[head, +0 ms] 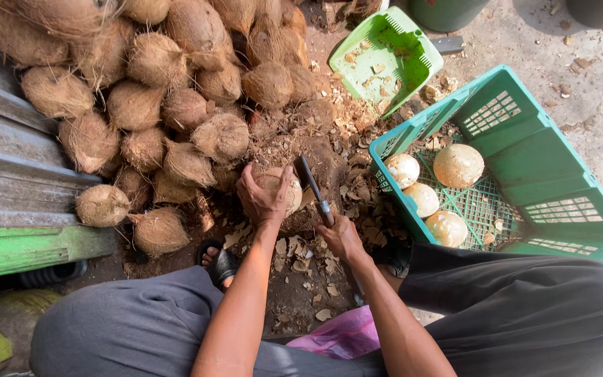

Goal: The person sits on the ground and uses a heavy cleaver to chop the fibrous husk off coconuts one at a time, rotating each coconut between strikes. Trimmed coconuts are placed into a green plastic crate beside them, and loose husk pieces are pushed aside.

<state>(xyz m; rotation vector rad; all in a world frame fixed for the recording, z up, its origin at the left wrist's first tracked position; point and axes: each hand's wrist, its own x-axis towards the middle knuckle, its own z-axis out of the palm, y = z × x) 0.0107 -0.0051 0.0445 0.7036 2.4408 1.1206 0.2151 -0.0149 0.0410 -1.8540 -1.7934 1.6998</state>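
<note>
My left hand (pixel 263 195) grips a partly peeled coconut (pixel 289 192) on the ground between my knees. My right hand (pixel 342 236) holds a short dark-bladed knife (pixel 312 187) by its handle, the blade lying against the coconut's right side. Brown shell chips (pixel 301 258) litter the ground around both hands. A teal plastic crate (pixel 525 160) to the right holds several pale peeled coconuts (pixel 458 165).
A big pile of brown husked coconuts (pixel 169 91) fills the upper left. A green dustpan (pixel 385 59) lies beyond the crate. Grey and green boards (pixel 8 195) run along the left. My sandalled foot (pixel 219 262) rests near the chips, and pink cloth (pixel 340 335) lies below.
</note>
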